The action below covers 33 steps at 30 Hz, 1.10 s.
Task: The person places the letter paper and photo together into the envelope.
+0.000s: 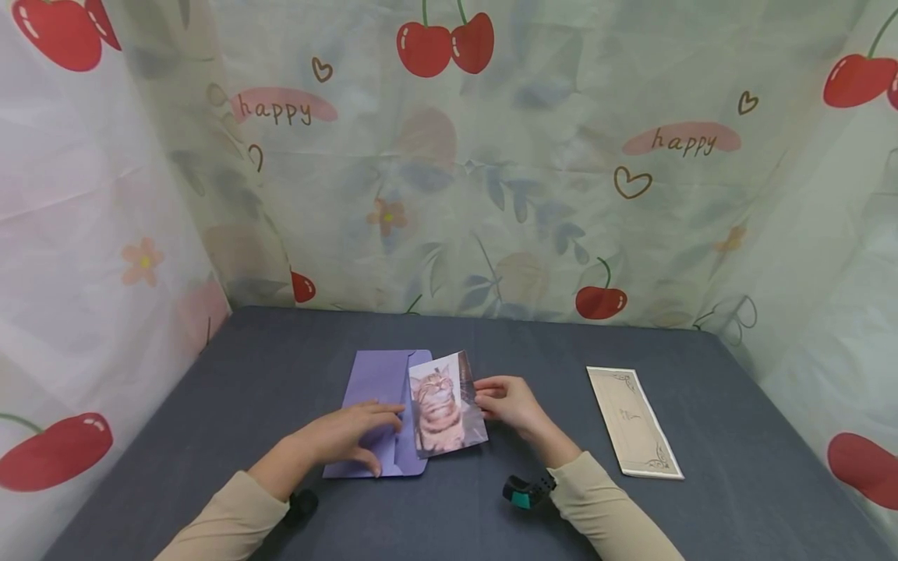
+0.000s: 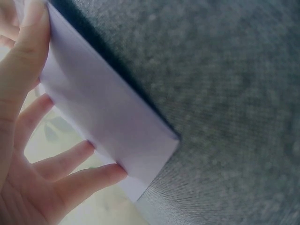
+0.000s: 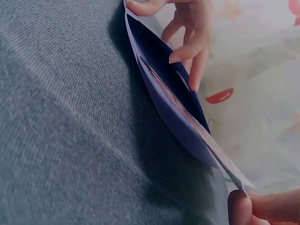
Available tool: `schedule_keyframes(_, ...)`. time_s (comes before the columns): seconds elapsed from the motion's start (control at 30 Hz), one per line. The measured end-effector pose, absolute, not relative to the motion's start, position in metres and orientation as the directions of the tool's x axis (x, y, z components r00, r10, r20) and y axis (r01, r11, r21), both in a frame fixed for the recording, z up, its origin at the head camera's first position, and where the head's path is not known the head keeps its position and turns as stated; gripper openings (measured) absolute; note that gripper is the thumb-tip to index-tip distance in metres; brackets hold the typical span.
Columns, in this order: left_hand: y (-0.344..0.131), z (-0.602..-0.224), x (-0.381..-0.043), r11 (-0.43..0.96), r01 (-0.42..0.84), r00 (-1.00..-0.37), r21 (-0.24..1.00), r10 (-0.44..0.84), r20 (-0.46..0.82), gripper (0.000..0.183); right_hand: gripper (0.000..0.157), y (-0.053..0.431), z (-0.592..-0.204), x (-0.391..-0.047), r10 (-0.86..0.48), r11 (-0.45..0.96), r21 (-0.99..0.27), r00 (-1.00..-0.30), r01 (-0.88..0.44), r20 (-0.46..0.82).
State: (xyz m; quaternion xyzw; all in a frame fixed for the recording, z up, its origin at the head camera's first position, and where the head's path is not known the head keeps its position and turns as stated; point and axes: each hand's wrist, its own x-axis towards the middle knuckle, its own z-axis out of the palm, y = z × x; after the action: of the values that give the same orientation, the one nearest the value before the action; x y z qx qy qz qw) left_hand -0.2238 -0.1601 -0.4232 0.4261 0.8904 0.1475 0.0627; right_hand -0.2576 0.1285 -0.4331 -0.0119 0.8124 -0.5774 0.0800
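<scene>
Currently, your left hand (image 1: 351,433) rests, fingers spread, on the envelope (image 1: 375,378), already open at its right side. The card (image 1: 438,409) sits at that mouth, mostly outside, right edge pinched by your right hand (image 1: 512,401); this step looks unfinished. Farther right, the slip (image 1: 634,425) lies untouched.

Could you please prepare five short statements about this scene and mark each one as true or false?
1. The right hand's grip pinches the cat card. True.
2. The left hand's grip touches the purple envelope. True.
3. The cat picture is hidden from the head view. False: it shows there.
4. The beige paper lies on the dark tabletop. True.
5. In the head view, the beige paper lies left of the purple envelope. False: it lies to the right.
</scene>
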Motion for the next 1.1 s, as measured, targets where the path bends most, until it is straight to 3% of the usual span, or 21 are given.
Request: schedule_keyframes(1.1,-0.159,-0.424,-0.226,0.606,0.729,-0.637,0.318,0.771,-0.009,0.056,0.025,0.105,-0.443,-0.26,-0.134,0.298,-0.952,-0.984,0.071,-0.115)
